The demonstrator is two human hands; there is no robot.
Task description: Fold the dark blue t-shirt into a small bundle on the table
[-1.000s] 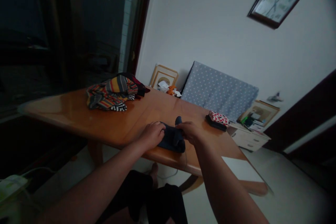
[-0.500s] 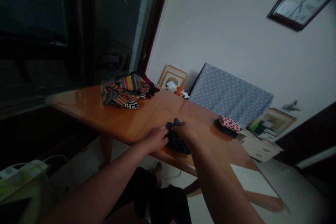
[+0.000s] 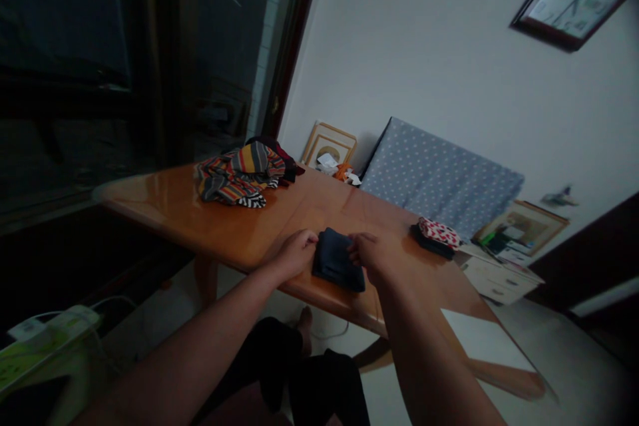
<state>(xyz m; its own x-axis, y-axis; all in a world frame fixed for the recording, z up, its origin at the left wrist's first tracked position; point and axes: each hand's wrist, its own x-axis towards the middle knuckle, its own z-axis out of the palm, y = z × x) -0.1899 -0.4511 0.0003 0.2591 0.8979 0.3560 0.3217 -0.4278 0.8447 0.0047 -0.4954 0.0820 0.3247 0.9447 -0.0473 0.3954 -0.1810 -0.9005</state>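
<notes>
A dark blue garment lies folded into a small, flat bundle near the front edge of the wooden table. At its upper left edge, the fingers of my left hand pinch the cloth. My right hand has its curled fingers on the upper right side of the same bundle, holding that edge. The fingertips are partly hidden against the dark cloth.
Striped and dark clothes form a loose heap on the table's left part. Folded clothes, a red-and-white patterned one on top, sit at the right. A white sheet lies near the right corner. Drawers stand beyond.
The dark blue garment has gone from bunched between my hands to a flatter, squared bundle. My right hand has moved right, and the hands are farther apart.
</notes>
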